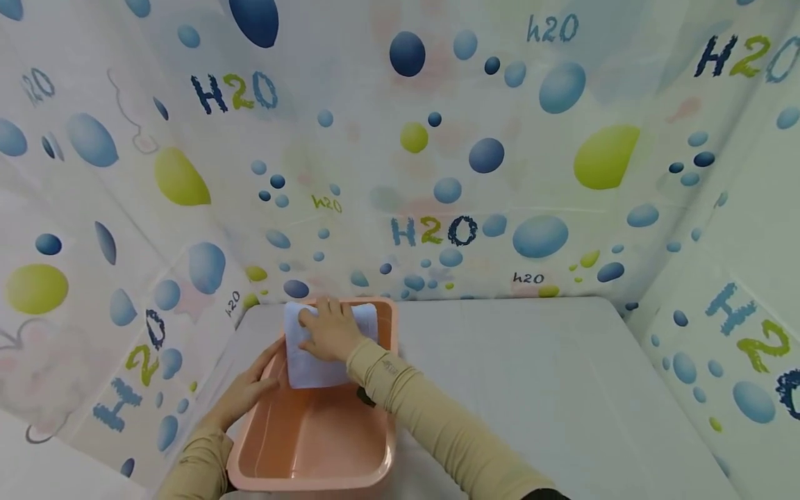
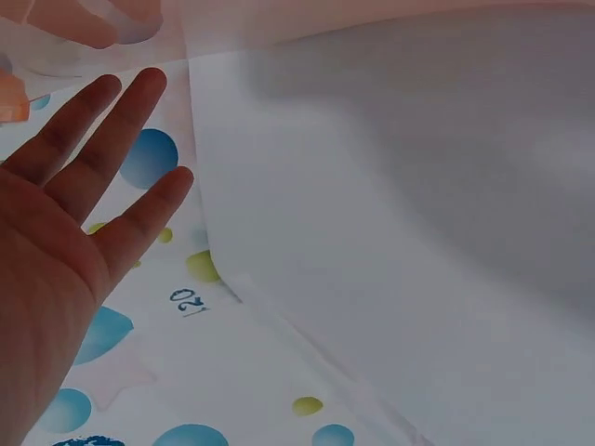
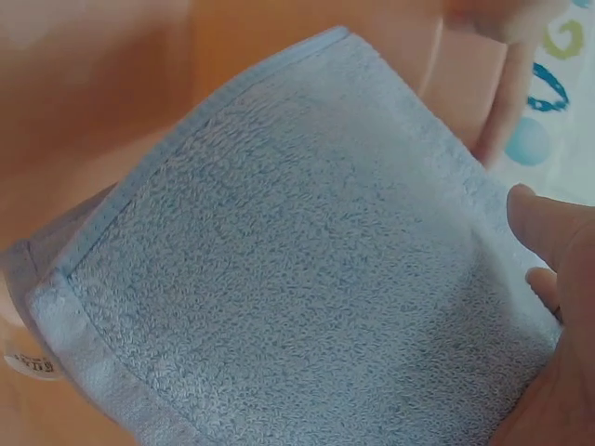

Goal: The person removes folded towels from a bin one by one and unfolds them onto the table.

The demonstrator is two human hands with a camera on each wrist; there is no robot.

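A peach plastic basin (image 1: 340, 444) stands at the left of the white table. Inside its far end lies a folded light-blue terry towel (image 1: 312, 368), which fills much of the right wrist view (image 3: 279, 251). My right hand (image 1: 331, 330) rests on top of the towel, fingers stretched toward the far rim; its thumb (image 3: 548, 223) shows at the towel's edge. At the basin's left rim is my left hand (image 1: 246, 392), touching the rim and outer wall. Its visible fingers (image 2: 139, 218) are straight and spread under the basin's edge in the left wrist view. Beneath the towel, the basin floor is hidden.
The white table (image 1: 519, 389) extends to the right of the basin. A wall covering (image 1: 375, 173) printed with bubbles and "H2O" letters rises behind the table and along both sides. A small printed label (image 3: 35, 362) shows at the lower left in the right wrist view.
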